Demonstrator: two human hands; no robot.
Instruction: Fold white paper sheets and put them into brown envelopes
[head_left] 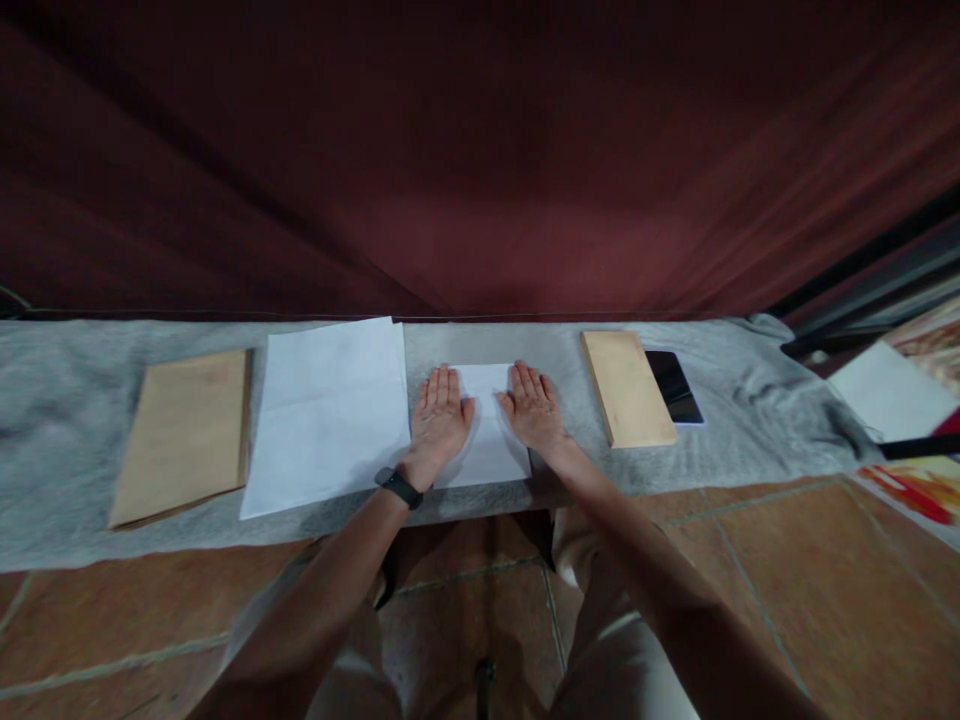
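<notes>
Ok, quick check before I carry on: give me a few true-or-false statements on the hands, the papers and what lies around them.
1. The left hand and right hand lie palm-down at opposite side edges of the smaller white paper. True.
2. The right arm wears a band. False: the dark wristband is on the left.
3. The large white sheets lie between the left hand and the brown paper stack. True.
4. A device lies left of the brown stack. False: the dark-screened device shows right of the tan packet.

Single head-worn view, facing forward and down.
</notes>
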